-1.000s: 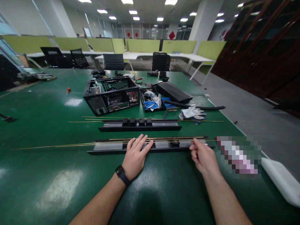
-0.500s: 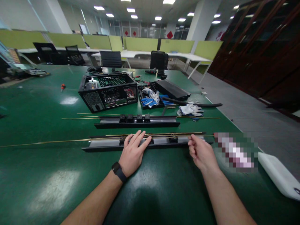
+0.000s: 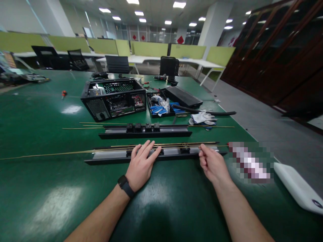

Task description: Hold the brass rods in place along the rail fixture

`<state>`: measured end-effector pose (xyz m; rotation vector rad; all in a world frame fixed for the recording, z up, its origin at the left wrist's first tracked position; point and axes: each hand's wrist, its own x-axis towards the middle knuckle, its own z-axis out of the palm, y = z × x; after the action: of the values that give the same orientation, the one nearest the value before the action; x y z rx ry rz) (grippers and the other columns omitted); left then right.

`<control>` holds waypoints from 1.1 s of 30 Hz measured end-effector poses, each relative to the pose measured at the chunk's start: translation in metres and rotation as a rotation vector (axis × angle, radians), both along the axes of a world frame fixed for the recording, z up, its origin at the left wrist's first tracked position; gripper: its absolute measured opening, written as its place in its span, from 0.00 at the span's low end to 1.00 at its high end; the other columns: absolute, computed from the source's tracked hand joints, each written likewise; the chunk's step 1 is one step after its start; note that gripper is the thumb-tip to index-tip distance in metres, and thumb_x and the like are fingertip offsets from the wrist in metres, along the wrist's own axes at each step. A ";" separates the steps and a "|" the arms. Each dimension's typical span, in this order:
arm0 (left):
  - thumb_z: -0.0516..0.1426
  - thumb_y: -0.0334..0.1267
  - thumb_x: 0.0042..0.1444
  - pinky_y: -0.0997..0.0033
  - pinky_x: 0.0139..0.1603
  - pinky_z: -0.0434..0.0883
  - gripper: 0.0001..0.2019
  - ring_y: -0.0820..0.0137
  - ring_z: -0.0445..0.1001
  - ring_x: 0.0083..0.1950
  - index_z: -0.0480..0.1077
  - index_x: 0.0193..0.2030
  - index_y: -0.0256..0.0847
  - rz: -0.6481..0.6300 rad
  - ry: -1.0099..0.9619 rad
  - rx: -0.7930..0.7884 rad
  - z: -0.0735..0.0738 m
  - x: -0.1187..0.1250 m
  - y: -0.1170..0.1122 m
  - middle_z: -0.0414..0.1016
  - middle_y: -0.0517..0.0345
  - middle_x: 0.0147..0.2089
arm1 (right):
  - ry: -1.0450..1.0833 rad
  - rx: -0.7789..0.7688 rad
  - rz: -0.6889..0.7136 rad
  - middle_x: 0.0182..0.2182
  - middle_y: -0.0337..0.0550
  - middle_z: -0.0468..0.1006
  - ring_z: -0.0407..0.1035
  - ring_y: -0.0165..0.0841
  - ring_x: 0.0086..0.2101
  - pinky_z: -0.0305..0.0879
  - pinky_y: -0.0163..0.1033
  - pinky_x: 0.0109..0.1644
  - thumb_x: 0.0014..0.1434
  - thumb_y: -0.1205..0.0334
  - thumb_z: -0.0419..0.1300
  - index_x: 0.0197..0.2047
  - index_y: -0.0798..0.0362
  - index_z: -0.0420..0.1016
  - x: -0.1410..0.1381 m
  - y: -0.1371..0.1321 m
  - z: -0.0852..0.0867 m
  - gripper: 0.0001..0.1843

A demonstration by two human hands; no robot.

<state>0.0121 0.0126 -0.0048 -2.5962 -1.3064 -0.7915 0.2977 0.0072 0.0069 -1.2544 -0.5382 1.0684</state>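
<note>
My left hand, a dark watch at the wrist, lies with its fingers spread over the near black channel-shaped rail. Its fingertips rest at several thin brass rods that run lengthwise along the rail and stick out far to the left. My right hand is closed in a pinch at the rail's right part, on a brass rod; the fingers hide the exact grip. Between the hands a black block sits in the rail. Another is partly covered by my left hand.
Behind lies a second rail with several black blocks and brass rods. Farther back are an open black computer case, a tray holding gloves, and white gloves. At right are a pixelated object and a white object.
The view has shifted slightly. A brass rod's joint-like point at far left has slid further left, and my right hand has moved a little left. My left hand stays on the rail.
</note>
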 end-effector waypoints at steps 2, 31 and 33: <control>0.51 0.28 0.64 0.47 0.69 0.54 0.27 0.57 0.57 0.73 0.62 0.69 0.50 -0.001 0.000 0.001 0.000 0.000 0.000 0.61 0.50 0.71 | -0.010 -0.001 0.080 0.21 0.36 0.72 0.54 0.20 0.12 0.44 0.25 0.08 0.47 0.49 0.75 0.31 0.55 0.72 -0.005 -0.001 0.000 0.22; 0.52 0.29 0.65 0.48 0.69 0.54 0.26 0.57 0.58 0.73 0.63 0.68 0.51 0.002 0.000 0.005 0.000 0.001 0.001 0.62 0.50 0.71 | -0.006 -0.017 0.081 0.21 0.38 0.73 0.54 0.21 0.11 0.41 0.26 0.08 0.49 0.45 0.73 0.34 0.57 0.74 -0.008 -0.001 -0.002 0.24; 0.52 0.29 0.64 0.48 0.69 0.54 0.27 0.57 0.58 0.73 0.62 0.69 0.51 0.000 -0.001 0.007 0.000 0.001 0.001 0.62 0.50 0.71 | -0.001 -0.015 0.004 0.20 0.37 0.72 0.54 0.21 0.11 0.41 0.25 0.09 0.48 0.45 0.73 0.33 0.56 0.74 -0.005 -0.001 -0.001 0.23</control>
<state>0.0134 0.0132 -0.0052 -2.5909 -1.3010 -0.7964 0.2930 0.0067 0.0059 -1.2678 -0.5341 1.0768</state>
